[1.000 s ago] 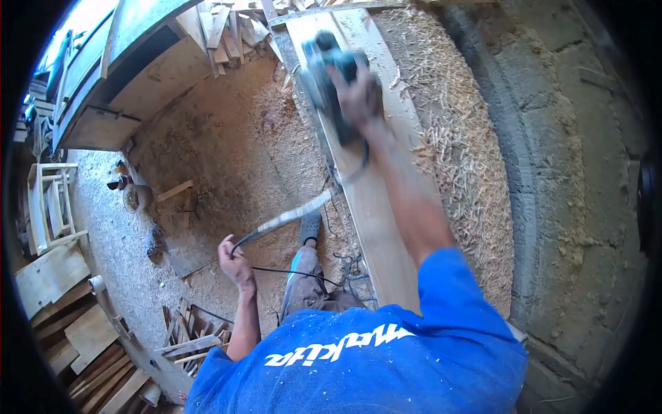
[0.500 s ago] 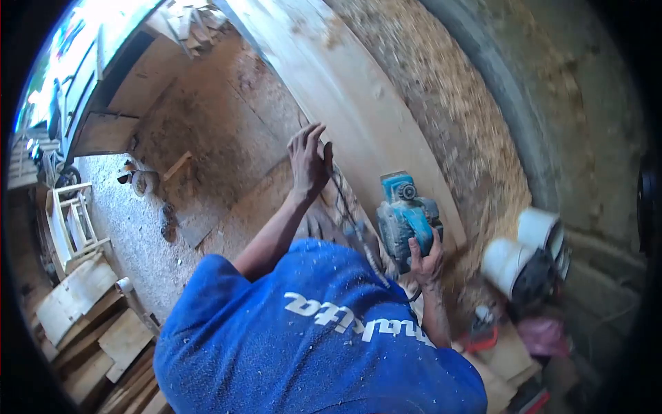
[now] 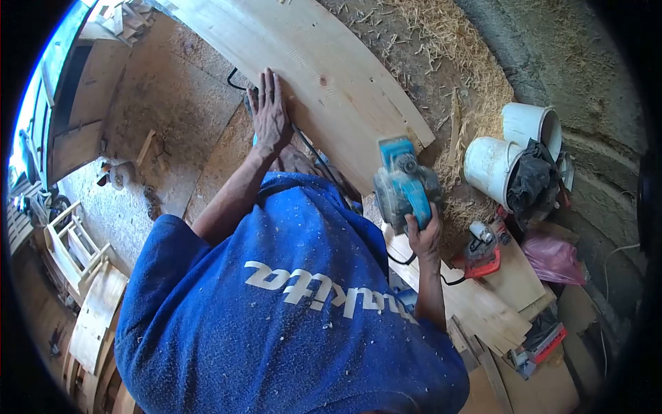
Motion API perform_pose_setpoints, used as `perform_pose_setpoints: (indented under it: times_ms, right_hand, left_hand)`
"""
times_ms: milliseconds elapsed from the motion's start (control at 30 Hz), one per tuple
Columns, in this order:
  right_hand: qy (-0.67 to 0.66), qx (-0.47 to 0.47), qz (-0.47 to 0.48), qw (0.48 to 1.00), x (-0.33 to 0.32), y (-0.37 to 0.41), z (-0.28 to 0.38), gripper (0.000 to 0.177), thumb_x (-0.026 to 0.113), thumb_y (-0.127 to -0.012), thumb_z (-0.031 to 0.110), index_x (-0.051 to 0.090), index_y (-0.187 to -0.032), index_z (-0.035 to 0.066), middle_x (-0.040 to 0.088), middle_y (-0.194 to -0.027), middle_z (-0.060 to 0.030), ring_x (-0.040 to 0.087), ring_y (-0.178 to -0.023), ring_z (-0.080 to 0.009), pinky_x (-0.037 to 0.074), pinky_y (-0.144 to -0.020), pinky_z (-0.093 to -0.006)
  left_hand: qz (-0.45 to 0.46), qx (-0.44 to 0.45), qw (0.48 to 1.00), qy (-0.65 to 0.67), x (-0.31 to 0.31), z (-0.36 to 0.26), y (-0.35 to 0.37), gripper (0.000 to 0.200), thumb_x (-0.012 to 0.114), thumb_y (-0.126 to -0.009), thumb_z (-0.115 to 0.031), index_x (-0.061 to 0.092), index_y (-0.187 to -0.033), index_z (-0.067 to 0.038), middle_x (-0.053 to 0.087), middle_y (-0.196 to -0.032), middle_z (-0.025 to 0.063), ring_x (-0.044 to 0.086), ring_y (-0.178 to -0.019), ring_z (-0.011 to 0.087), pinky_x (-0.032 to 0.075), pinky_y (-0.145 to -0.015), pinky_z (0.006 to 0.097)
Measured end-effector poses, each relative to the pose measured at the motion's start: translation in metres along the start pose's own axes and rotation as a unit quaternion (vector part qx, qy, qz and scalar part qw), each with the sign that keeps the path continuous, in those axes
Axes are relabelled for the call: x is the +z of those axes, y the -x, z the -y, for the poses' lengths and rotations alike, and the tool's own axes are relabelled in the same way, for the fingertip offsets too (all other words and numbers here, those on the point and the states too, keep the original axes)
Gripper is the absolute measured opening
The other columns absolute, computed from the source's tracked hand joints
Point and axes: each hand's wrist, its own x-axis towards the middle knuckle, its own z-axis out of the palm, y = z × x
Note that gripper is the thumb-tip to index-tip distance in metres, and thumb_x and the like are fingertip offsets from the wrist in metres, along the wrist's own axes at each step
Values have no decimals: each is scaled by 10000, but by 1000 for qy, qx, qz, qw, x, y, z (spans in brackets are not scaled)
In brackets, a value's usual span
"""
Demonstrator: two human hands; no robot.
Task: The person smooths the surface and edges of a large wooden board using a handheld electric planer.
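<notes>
A teal electric planer [image 3: 398, 181], dusty on its sides, sits at the near end of a long pale wooden board [image 3: 331, 83]. My right hand [image 3: 425, 234] is closed around the planer's rear handle. My left hand [image 3: 271, 114] has its fingers stretched out at the board's left edge, the fingertips over or against the wood; firm contact cannot be made out. A dark cord [image 3: 315, 157] runs beside my left wrist towards my body. The planer's underside is hidden.
Wood shavings [image 3: 476, 62] cover the floor right of the board, along a rough wall [image 3: 552, 55]. White buckets [image 3: 488, 169], a red-based tool [image 3: 481, 255] and a pink bag [image 3: 552, 257] stand to the right. Wooden pieces [image 3: 100, 314] and a small frame [image 3: 72, 241] lie left.
The planer has moved towards me along the board to its near end, still in my right hand. My left hand's fingers have straightened at the board's edge. The view has shifted and sharpened.
</notes>
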Motion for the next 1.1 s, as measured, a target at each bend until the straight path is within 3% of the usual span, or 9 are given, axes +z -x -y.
perform_pose_setpoints:
  times_ms: [133,200,367,433,567,700,767,833,1100]
  right_hand:
    - [-17,-46,20,999,10,-46,38,583,742,-927,514,597,-1173,6,661,-858,-169,671,-794,-357,525,-735,-433]
    - [-24,-63,57,996,18,-68,47,656,697,-941,570,562,-1255,10,712,-937,-244,724,-885,-470,564,-736,-485]
    - [-4,-122,74,990,41,-133,94,632,694,-952,551,564,-1238,2,709,-929,-243,727,-900,-460,566,-745,-487]
    - [-42,-151,75,985,55,-160,117,567,728,-950,494,589,-1164,-13,683,-839,-208,704,-782,-398,536,-704,-447]
    - [-61,-186,98,976,84,-212,161,550,700,-965,503,575,-1162,4,705,-916,-249,723,-876,-464,565,-728,-492]
    - [-73,-189,111,973,111,-253,202,515,696,-970,485,575,-1151,18,713,-904,-254,723,-870,-470,565,-715,-502]
    - [-59,-190,110,974,126,-272,222,502,703,-968,470,574,-1148,19,716,-910,-256,717,-884,-475,564,-715,-507]
    - [-64,-204,95,972,143,-295,242,447,737,-965,402,613,-1130,6,706,-874,-200,720,-810,-373,541,-717,-438]
    - [-47,-253,72,964,205,-376,327,533,737,-941,474,608,-1068,-27,692,-882,-268,701,-846,-459,536,-738,-498]
  left_hand:
    - [-44,-31,998,11,1,21,-17,600,375,-1107,-314,307,-1579,51,236,-1689,228,178,-1582,379,97,-1270,570]
    - [-64,-56,996,9,1,37,-32,598,349,-1113,-332,322,-1578,42,256,-1685,217,180,-1582,375,112,-1271,562]
    - [-93,-104,990,13,3,86,-74,614,325,-1111,-354,320,-1582,39,250,-1689,214,171,-1585,370,114,-1271,562]
    - [-97,-109,989,5,0,107,-92,613,330,-1108,-354,322,-1584,32,246,-1694,203,165,-1588,363,114,-1271,567]
    - [-120,-147,982,16,-4,147,-131,606,353,-1101,-344,330,-1585,20,242,-1694,207,172,-1587,361,122,-1270,563]
    - [-158,-152,975,41,-3,179,-163,575,347,-1103,-302,356,-1573,27,260,-1687,211,177,-1588,351,125,-1280,530]
    - [-204,-138,965,87,1,179,-164,567,340,-1101,-277,364,-1553,66,273,-1673,237,207,-1575,372,142,-1290,491]
    - [-225,-143,956,122,7,181,-161,555,357,-1092,-238,363,-1548,78,268,-1667,259,232,-1563,394,168,-1287,480]
    - [-252,-166,925,232,1,169,-160,549,380,-1074,-180,345,-1565,63,265,-1664,275,225,-1561,422,175,-1282,480]
